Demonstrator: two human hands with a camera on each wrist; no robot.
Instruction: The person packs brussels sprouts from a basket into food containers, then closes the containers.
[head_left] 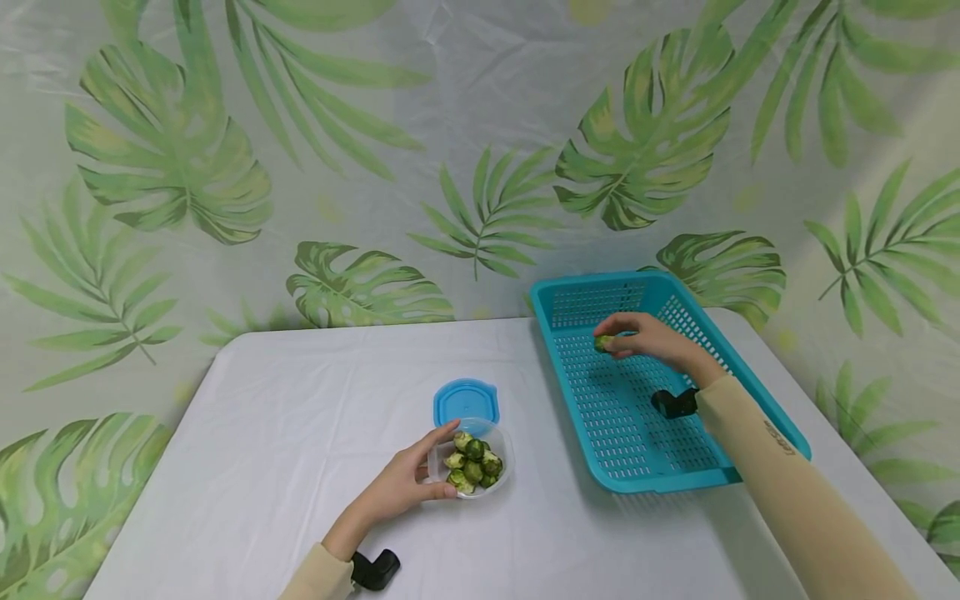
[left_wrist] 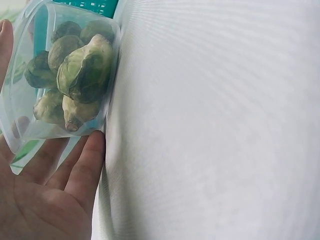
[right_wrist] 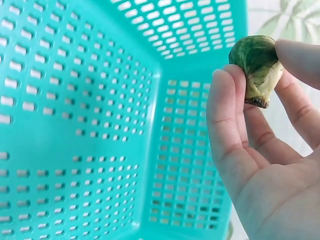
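Note:
My right hand (head_left: pixel 647 340) pinches a Brussels sprout (right_wrist: pixel 256 70) between thumb and fingertips, over the turquoise plastic basket (head_left: pixel 613 485). In the right wrist view the sprout's cut stem end points down, and the basket's perforated floor and walls lie beside it. My left hand (head_left: pixel 405 477) grips a small clear plastic container (left_wrist: pixel 15 100) from its left side, thumb at the near edge and fingers at the far one. Several Brussels sprouts (head_left: pixel 473 472) are piled inside this container, which stands on the white-covered table.
Just behind the container lies a blue lid (head_left: pixel 465 402), partly overlapped by its rim in the head view. The basket takes up the right part of the table (head_left: pixel 300 417). A leaf-patterned curtain (head_left: pixel 495 108) hangs behind the table.

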